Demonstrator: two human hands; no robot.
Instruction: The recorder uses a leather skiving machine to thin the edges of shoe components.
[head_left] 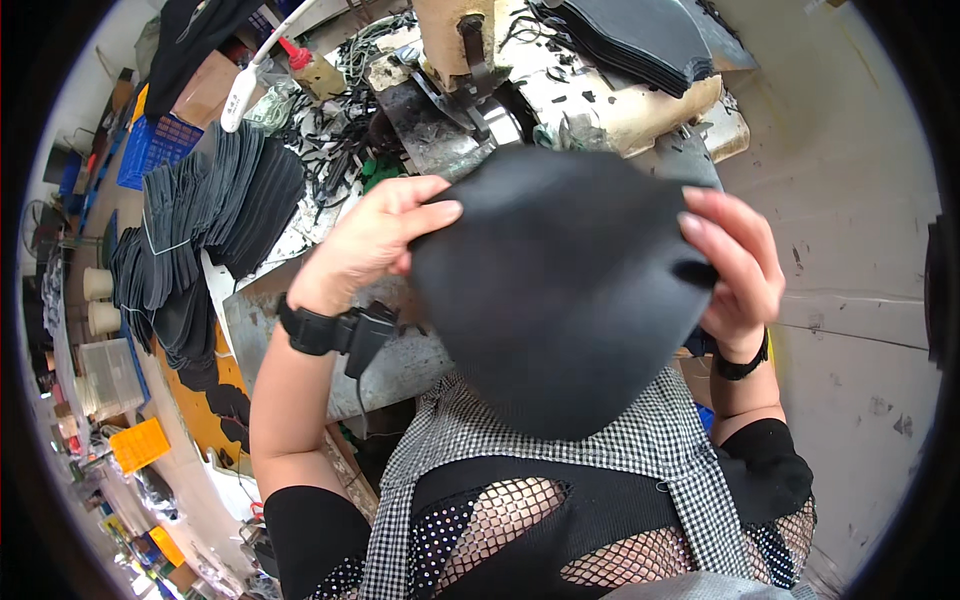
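A smooth black sheet, leather-like and cut to a rounded shape (560, 300), is held up in front of my chest. My left hand (385, 230) pinches its upper left edge between thumb and fingers. At its right edge my right hand (735, 260) grips it, fingers curled over the front. The sheet bends slightly between the two hands and hides part of the bench behind it. Just beyond it stands a cream-coloured machine (455, 40) with a metal work plate (430, 130); the sheet covers its lower part.
Bundled stacks of dark cut pieces (205, 205) lie at the left. Another stack of black pieces (635, 40) rests at the far right of the bench. Black scraps (335, 150), a red-capped bottle (312, 70) and a hanging white cable (240, 95) are near the machine. A pale wall (850, 200) bounds the right.
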